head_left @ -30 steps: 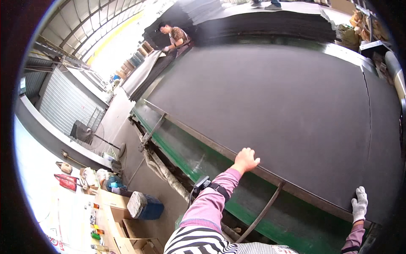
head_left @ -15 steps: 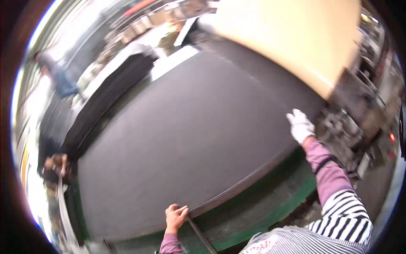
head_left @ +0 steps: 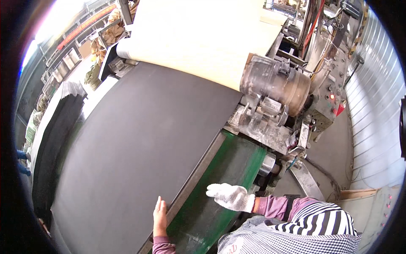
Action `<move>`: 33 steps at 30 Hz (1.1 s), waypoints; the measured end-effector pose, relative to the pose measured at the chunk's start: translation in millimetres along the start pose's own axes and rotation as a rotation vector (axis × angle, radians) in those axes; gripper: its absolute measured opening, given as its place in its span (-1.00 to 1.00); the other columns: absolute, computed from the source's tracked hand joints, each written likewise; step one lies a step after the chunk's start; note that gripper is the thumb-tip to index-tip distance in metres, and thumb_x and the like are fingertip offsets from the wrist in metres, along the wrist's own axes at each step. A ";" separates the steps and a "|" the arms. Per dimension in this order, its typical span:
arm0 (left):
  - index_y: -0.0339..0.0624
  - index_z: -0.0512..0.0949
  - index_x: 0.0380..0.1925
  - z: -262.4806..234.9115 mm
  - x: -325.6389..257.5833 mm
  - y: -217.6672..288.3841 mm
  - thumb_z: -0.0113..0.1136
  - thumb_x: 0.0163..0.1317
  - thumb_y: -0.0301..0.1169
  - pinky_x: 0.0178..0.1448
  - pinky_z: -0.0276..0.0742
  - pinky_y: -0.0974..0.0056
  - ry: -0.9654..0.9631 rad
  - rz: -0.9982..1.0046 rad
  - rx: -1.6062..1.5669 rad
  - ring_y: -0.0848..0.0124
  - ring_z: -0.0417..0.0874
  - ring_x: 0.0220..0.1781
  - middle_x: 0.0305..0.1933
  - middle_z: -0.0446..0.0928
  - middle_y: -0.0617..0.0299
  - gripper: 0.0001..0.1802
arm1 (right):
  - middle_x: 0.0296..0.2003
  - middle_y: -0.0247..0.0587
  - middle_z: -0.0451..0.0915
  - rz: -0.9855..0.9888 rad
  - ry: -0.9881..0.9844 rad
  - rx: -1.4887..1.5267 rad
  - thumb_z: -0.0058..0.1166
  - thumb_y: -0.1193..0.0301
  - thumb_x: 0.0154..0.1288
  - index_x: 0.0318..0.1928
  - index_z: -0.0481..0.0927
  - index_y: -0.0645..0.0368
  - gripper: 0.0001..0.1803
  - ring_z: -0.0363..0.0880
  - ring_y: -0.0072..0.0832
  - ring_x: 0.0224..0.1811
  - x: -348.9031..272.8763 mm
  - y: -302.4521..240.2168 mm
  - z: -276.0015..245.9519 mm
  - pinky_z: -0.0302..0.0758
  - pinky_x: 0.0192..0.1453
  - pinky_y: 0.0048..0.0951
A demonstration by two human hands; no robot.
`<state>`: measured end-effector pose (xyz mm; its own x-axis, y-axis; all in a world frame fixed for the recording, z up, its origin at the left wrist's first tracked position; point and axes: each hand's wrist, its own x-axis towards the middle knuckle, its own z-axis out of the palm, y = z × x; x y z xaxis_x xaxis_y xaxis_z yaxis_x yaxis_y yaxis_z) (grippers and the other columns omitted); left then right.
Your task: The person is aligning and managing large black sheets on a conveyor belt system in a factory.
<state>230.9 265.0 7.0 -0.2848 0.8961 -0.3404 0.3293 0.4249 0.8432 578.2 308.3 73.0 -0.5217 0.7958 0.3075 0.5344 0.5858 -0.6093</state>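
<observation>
My left hand (head_left: 160,216), bare, is at the near edge of a wide dark grey sheet (head_left: 144,139). Its fingers are stretched out and seem to rest on or just over the sheet's edge, beside a long narrow straight bar (head_left: 195,174) running along that edge. My right hand (head_left: 230,197), in a white knit glove, hovers above a green-edged conveyor belt (head_left: 203,203) with its fingers extended and nothing in them. At its far end, the grey sheet passes beneath a broad cream-coloured sheet (head_left: 194,42).
A motor-like cylinder (head_left: 275,82) and metal fittings stand at the far right, before a control panel (head_left: 332,95) with a lit red lamp. Stacked dark sheets (head_left: 55,144) lie on the left. A person's legs in blue (head_left: 23,163) show at the left rim.
The view has swung to the right. My right hand has come off the grey sheet's far right side to above the belt. My left hand's bent fingers have straightened.
</observation>
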 end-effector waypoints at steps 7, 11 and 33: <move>-0.26 0.62 -0.45 -144.3 -84.6 -135.8 -0.06 0.42 -0.22 -0.23 0.44 -0.02 0.677 0.028 0.960 0.01 0.58 -0.29 -0.48 0.53 -0.05 -0.60 | -0.11 -0.32 0.68 0.288 -0.302 0.189 -0.04 0.15 0.42 0.09 0.58 -0.11 -0.68 0.67 -0.41 -0.07 -71.3 2.5 -8.2 0.58 -0.04 -0.42; -0.27 0.63 -0.29 -134.4 -105.1 -138.8 0.03 0.36 -0.25 0.00 0.52 0.04 0.579 0.380 0.924 0.00 0.59 -0.10 -0.26 0.59 -0.10 -0.69 | -0.12 -0.33 0.67 0.371 -0.718 -0.093 -0.17 -0.02 0.43 0.06 0.56 -0.12 -0.59 0.64 -0.37 -0.04 -113.2 11.0 -31.1 0.53 0.03 -0.36; 0.47 0.11 0.43 -190.1 -123.1 -137.2 -0.29 0.40 0.18 0.40 0.01 -0.35 0.227 -0.567 0.933 -0.41 0.15 0.39 0.46 0.01 -0.36 -0.39 | -0.03 -0.25 0.64 0.623 -0.807 -0.099 -0.20 0.03 0.39 0.06 0.58 -0.07 -0.57 0.61 -0.27 0.03 -120.7 -6.6 -8.7 0.49 0.10 -0.29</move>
<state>49.6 72.0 12.3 -0.7351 0.5382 -0.4123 0.6195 0.7802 -0.0859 643.5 209.7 46.3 -0.4054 0.6437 -0.6491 0.8969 0.1430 -0.4184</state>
